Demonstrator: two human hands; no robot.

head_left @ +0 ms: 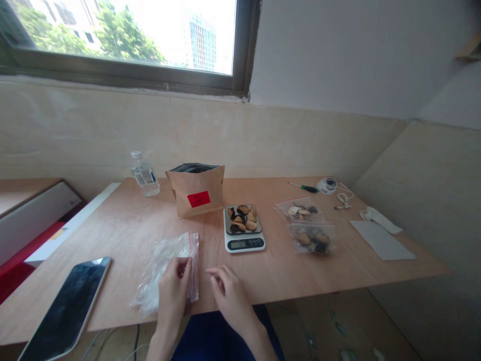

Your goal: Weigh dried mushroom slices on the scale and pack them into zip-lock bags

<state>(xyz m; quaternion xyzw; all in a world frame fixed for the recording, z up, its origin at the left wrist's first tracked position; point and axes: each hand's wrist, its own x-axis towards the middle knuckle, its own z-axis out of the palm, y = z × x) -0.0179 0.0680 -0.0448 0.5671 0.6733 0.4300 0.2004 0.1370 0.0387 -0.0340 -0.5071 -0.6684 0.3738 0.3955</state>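
Note:
My left hand (174, 283) lies over a pile of clear zip-lock bags (160, 265) with red seal lines, its thumb and fingers pinched at the sealed edge of a bag. Just to the right, my right hand (230, 296) hovers by the table edge with thumb and fingertips together and nothing visible in them. Ahead of it stands a white kitchen scale (245, 245), with dried mushroom pieces (242, 218) on its metal plate. Behind the bags, a brown paper pouch (197, 193) with a red label stands upright, its top open.
Two filled zip-lock bags (311, 237) of dried pieces lie right of the scale. Beyond are a green screwdriver (308, 189), a white camera (326, 185) with cable, and white paper (381, 240). A water bottle (145, 174) stands back left; a tablet (69, 306) lies front left.

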